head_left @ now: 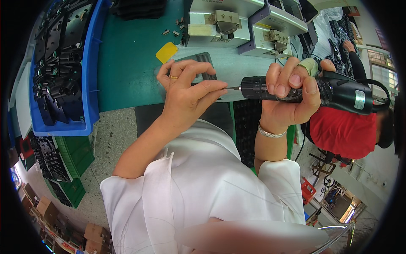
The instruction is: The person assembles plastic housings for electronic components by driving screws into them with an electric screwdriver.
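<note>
My right hand (292, 91) is wrapped round a black electric screwdriver (349, 93), held level with its bit pointing left. The thin metal bit (233, 88) reaches to the pinched thumb and forefinger of my left hand (186, 86). Whether a small screw sits between those fingertips is hidden. Beyond my left hand, a dark flat part (204, 58) lies on the table, partly covered by the fingers. A yellow piece (166, 52) lies just behind it.
Two silver box-shaped machines (203, 40) stand at the back. Several small parts (166, 32) lie beside them on the green tabletop (127, 63). At left is a blue bin (94, 84) of black parts, with green crates (74, 154) below. A person in red (344, 133) is at right.
</note>
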Demonstrator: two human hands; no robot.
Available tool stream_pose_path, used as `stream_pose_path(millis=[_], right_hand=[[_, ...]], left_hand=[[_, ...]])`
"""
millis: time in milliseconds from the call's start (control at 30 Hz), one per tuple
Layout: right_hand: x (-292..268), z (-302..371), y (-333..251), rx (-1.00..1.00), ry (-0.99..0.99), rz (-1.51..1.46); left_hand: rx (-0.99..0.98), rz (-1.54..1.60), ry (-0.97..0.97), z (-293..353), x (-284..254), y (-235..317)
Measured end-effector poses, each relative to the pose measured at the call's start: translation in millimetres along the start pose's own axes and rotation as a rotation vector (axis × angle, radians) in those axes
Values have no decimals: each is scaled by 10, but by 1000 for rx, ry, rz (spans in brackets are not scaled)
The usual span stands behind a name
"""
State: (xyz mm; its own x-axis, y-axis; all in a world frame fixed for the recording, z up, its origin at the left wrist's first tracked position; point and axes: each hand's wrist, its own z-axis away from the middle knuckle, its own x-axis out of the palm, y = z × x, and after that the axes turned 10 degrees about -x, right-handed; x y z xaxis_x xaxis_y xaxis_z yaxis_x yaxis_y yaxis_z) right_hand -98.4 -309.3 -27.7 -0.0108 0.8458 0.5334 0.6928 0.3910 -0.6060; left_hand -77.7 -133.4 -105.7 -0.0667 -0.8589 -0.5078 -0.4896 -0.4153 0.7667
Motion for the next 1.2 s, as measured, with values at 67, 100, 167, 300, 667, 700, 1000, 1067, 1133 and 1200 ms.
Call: stream_pose_path(millis=[67,100,167,300,667,700,1000,1067,1133,1200], right_hand=[[65,8,-7,15,-6,57],[105,11,-14,18,-6,57],[184,27,-5,39,-130,113],[197,160,159,7,-135,207],[106,467,488,140,-75,239],[91,483,513,118,-121,245],[97,521,570,110,-192,291],[110,519,575,106,-214,289],[137,520,583,125,-193,276],[97,502,597,111,-291,347]], left_hand=[[-10,-2,-9,21,-15,-4],[-7,0,-30,32,-27,-2],[-10,0,-50,69,-56,-7],[-100,-150,-109,189,-198,-51],[-162,-259,-119,429,-242,-228],[-165,-259,-117,436,-237,-228],[-211,-239,-52,470,-175,-196],[-225,-234,-35,484,-161,-202],[-224,-225,-31,495,-149,-223],[-224,-216,-26,497,-155,-226]])
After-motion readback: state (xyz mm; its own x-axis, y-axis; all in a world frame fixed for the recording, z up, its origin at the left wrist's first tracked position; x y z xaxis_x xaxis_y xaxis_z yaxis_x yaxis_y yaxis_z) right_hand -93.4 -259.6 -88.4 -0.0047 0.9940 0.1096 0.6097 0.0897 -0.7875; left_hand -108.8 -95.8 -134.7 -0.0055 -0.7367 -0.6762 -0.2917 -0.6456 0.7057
